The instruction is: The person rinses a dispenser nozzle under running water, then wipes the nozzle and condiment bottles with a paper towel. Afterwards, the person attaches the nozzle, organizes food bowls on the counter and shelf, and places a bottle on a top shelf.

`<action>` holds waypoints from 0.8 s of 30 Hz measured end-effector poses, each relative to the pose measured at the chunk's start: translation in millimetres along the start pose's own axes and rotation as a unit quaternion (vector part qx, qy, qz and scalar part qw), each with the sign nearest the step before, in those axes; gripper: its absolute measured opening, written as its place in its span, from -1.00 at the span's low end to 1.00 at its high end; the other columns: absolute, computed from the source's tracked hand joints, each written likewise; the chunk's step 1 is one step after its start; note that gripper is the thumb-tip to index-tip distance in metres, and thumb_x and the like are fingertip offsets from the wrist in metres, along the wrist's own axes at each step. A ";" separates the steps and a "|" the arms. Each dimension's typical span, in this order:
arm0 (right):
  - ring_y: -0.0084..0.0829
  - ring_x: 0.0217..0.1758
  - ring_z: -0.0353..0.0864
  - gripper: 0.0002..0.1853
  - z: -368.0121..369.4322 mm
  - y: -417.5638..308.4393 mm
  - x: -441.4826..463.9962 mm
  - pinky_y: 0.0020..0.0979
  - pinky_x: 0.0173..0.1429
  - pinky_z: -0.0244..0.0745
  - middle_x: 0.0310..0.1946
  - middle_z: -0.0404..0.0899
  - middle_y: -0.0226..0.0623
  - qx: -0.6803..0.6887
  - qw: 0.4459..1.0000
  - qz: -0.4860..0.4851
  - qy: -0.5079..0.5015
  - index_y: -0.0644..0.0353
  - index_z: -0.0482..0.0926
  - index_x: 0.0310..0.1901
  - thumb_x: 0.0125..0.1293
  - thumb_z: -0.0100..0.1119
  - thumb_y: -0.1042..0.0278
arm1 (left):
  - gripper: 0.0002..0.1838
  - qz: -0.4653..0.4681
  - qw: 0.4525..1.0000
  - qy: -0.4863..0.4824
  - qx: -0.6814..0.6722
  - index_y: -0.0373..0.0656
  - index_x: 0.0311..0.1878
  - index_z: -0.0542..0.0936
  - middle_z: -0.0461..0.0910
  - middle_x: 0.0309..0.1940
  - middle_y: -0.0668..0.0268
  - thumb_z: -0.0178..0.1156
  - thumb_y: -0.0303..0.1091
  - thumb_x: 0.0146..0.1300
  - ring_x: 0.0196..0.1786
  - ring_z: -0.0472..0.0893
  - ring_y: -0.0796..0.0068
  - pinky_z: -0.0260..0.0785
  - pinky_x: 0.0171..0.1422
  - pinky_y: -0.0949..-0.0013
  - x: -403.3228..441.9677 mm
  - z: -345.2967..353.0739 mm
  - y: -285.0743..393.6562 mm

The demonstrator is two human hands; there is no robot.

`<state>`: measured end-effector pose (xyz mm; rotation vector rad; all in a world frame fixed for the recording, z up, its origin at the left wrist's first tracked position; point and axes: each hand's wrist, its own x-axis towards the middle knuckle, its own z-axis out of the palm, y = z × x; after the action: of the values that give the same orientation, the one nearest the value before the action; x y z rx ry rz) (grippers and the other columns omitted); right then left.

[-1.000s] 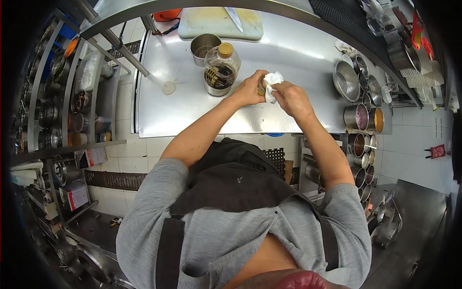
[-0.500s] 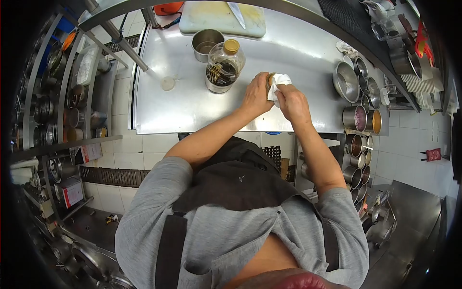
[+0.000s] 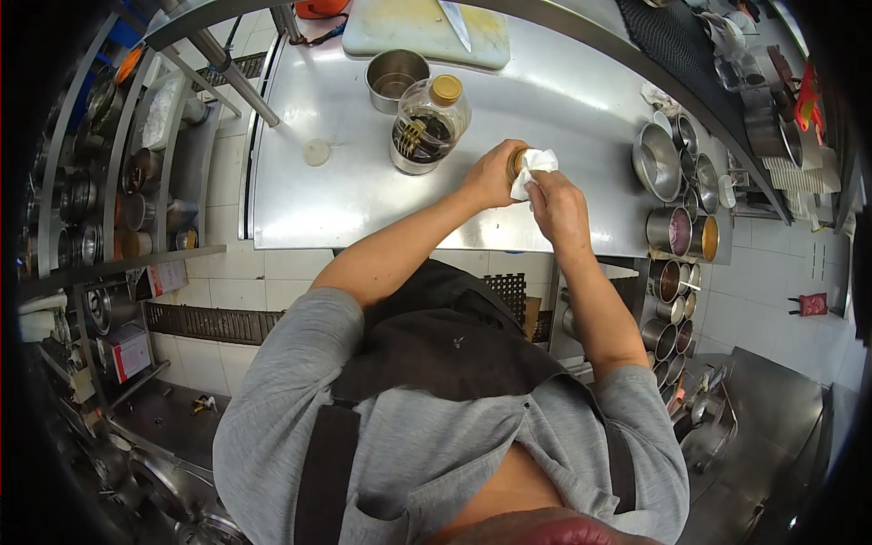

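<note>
My left hand [image 3: 496, 174] is closed round a small round object [image 3: 515, 163] with a brownish-gold rim, mostly hidden by the fingers. A crumpled white tissue [image 3: 538, 163] is pinched in my right hand [image 3: 558, 205] and pressed against that object. Left of my hands stands a large clear jar [image 3: 425, 141] with a gold lid [image 3: 446, 89], dark contents and a label. Behind the jar is an open steel pot [image 3: 386, 84]. A small pale disc [image 3: 317, 153] lies on the steel table [image 3: 300, 209].
A cutting board [image 3: 400, 32] with a knife [image 3: 456, 24] lies at the table's back. Steel bowls [image 3: 657, 162] and filled pots [image 3: 669, 230] line the right edge. Metal posts [image 3: 236, 82] and a loaded shelf rack [image 3: 127, 259] stand left. A rail crosses overhead.
Both hands have shifted slightly right in view, still holding the small object and the tissue. The tissue's folds look different. The camera view has moved a little.
</note>
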<state>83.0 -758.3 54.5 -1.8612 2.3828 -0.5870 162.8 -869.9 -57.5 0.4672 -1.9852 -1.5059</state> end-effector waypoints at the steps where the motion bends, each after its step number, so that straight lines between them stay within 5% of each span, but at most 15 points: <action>1: 0.02 -0.29 0.61 -0.82 2.4 -2.7 0.2 -0.12 -0.17 0.50 -0.33 0.61 -0.03 -0.017 1.000 0.021 0.015 0.29 0.62 -0.17 0.21 0.24 0.43 | -0.25 0.034 0.997 0.070 0.030 -0.14 0.15 0.35 0.54 0.00 0.09 0.51 -0.28 -0.14 0.07 0.56 0.00 0.43 0.13 0.11 -2.0 7.3 -1.3; 5: 0.03 -0.27 0.61 -0.82 8.0 -6.0 5.6 -0.12 -0.17 0.50 -0.32 0.61 -0.02 -0.034 0.998 0.045 0.031 0.29 0.61 -0.18 0.21 0.23 0.43 | -0.17 0.038 0.974 0.205 0.085 -0.22 0.21 0.26 0.47 0.07 -0.01 0.48 -0.37 -0.16 0.13 0.50 -0.08 0.36 0.21 0.06 -5.6 30.7 1.6; 10: 0.01 -0.24 0.60 -0.80 -2.2 13.1 6.4 -0.13 -0.14 0.49 -0.31 0.59 -0.01 0.028 1.000 -0.006 0.012 0.30 0.61 -0.14 0.21 0.23 0.45 | -0.10 0.076 0.981 0.156 0.090 -0.23 0.27 0.23 0.44 0.10 -0.02 0.50 -0.35 -0.18 0.18 0.47 -0.07 0.34 0.27 0.06 -4.8 10.9 1.0; 12: 0.01 -0.24 0.60 -0.80 -10.7 22.5 7.8 -0.14 -0.14 0.49 -0.31 0.59 -0.02 0.038 0.999 -0.017 -0.018 0.29 0.61 -0.13 0.21 0.23 0.46 | -0.07 0.077 0.995 0.034 0.051 -0.17 0.29 0.26 0.42 0.17 0.01 0.53 -0.34 -0.20 0.25 0.45 0.01 0.32 0.32 0.10 2.3 -9.4 -5.6; 16: 0.00 -0.31 0.61 -0.81 -15.1 31.4 13.2 -0.11 -0.22 0.51 -0.32 0.59 -0.10 0.037 0.995 -0.070 -0.056 0.16 0.64 -0.13 0.20 0.25 0.43 | -0.07 0.095 0.994 -0.054 0.014 -0.08 0.29 0.31 0.48 0.16 0.08 0.56 -0.29 -0.23 0.24 0.49 0.09 0.36 0.30 0.16 18.9 -27.7 3.9; 18: -0.01 -0.32 0.61 -0.81 -12.7 31.8 12.8 -0.12 -0.23 0.52 -0.33 0.59 -0.10 0.026 0.996 -0.065 -0.053 0.17 0.64 -0.14 0.20 0.25 0.42 | -0.10 -0.014 0.993 -0.115 -0.020 -0.04 0.25 0.35 0.55 0.10 0.14 0.58 -0.23 -0.24 0.16 0.56 0.13 0.42 0.23 0.20 24.2 -21.8 2.6; 24: 0.00 -0.30 0.60 -0.82 -1.0 11.3 5.7 -0.12 -0.19 0.48 -0.34 0.60 -0.04 -0.002 1.000 -0.006 -0.007 0.27 0.62 -0.16 0.21 0.24 0.42 | -0.25 0.038 0.999 0.011 0.005 -0.06 0.16 0.37 0.59 -0.02 0.17 0.52 -0.28 -0.14 0.06 0.61 0.11 0.46 0.13 0.19 15.3 -1.6 -3.3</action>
<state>70.7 -761.2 52.7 -1.8753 2.3682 -0.5672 152.0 -881.3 -56.5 0.4070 -1.9728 -1.4384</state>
